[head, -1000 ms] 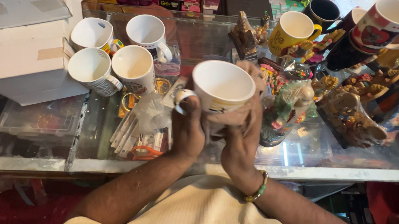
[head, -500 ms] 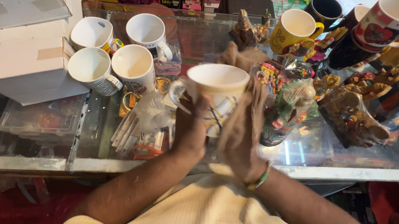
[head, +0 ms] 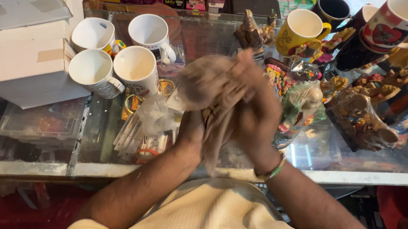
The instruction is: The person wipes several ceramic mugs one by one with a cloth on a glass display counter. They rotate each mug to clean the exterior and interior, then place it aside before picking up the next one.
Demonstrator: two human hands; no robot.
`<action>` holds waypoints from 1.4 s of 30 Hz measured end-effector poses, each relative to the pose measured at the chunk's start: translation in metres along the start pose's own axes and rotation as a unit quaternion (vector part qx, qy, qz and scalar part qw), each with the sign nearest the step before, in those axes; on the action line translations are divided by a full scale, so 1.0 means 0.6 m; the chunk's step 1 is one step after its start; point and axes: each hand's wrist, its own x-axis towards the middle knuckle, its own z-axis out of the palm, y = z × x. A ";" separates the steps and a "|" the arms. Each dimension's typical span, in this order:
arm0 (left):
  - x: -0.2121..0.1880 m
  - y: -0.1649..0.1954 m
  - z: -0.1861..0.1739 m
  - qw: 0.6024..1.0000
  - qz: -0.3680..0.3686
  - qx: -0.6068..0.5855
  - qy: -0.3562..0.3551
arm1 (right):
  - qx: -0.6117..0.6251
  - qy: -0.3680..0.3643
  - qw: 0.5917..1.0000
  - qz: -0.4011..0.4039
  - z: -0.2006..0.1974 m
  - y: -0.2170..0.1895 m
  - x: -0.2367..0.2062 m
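Both hands up over the glass table [head: 31,167], pressed together around a brownish cloth [head: 212,87]. Left hand [head: 193,128] sits under and behind the cloth, fingers wrapped into it. Right hand [head: 254,112] is clamped on from the other side, fingers curled over the top. Motion blur, so individual fingers can't be made out. Whether a mug is inside the cloth: cannot tell, cloth covers everything. Cloth tail hangs down between the wrists. Green bracelet [head: 274,171] on the right wrist. Left of the hands: four white mugs [head: 135,67] clustered on the glass, beside white cardboard boxes [head: 22,67]. Right of the hands: figurines [head: 360,113] wrapped in clear plastic, yellow mug [head: 301,31] behind them.
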 end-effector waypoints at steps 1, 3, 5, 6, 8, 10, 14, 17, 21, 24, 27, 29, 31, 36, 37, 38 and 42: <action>-0.004 0.002 0.009 1.000 0.009 0.012 0.011 | 0.073 0.031 0.994 0.070 -0.003 -0.003 0.019; -0.013 -0.004 0.023 0.998 0.023 0.041 0.040 | 0.145 -0.050 0.982 0.111 -0.018 -0.023 0.040; -0.012 -0.008 0.025 0.995 0.070 0.040 0.057 | 0.050 -0.119 0.989 0.073 -0.021 -0.049 0.040; -0.011 -0.010 0.022 0.993 0.090 0.039 0.064 | -0.087 -0.143 0.986 0.016 -0.027 -0.070 0.021; 0.000 -0.007 0.008 0.967 0.205 0.143 0.047 | -0.228 -0.178 0.957 -0.029 -0.020 -0.096 -0.004; 0.009 0.004 -0.010 0.931 0.289 0.222 0.028 | -0.234 -0.204 0.951 -0.003 -0.009 -0.102 -0.017; 0.014 0.009 -0.025 0.903 0.331 0.272 -0.018 | -0.061 -0.221 0.971 0.060 -0.020 -0.088 -0.040; 0.004 0.004 -0.025 0.908 0.323 0.267 -0.032 | -0.061 -0.247 0.966 0.039 -0.020 -0.041 -0.061; -0.005 0.017 -0.039 0.888 0.314 0.316 -0.117 | -0.133 -0.273 0.948 0.091 -0.027 0.030 -0.113; -0.005 0.032 -0.051 0.904 0.035 0.422 -0.051 | -0.208 -0.244 0.947 -0.020 -0.034 0.064 -0.144; 0.001 0.036 -0.047 0.892 0.204 0.381 -0.131 | 0.000 -0.213 0.949 0.231 -0.023 0.077 -0.143; 0.002 0.036 -0.037 0.904 0.255 0.336 -0.076 | 0.195 -0.111 0.869 0.441 -0.013 0.068 -0.124; -0.001 0.037 -0.030 0.908 0.271 0.312 -0.065 | 0.348 0.057 0.771 0.531 -0.005 0.043 -0.099; -0.009 0.036 -0.044 0.777 0.383 0.482 -0.129 | -0.200 -0.254 0.945 0.048 -0.019 -0.024 -0.068; -0.008 0.036 -0.052 0.791 0.341 0.489 -0.137 | -0.134 -0.201 0.969 0.044 -0.021 -0.026 -0.075; -0.005 0.037 -0.061 0.803 0.299 0.495 -0.145 | 0.080 -0.181 0.964 0.180 -0.021 -0.021 -0.085; 0.005 0.047 -0.085 0.838 0.159 0.502 -0.145 | 0.565 -0.138 0.689 0.433 -0.017 0.054 -0.129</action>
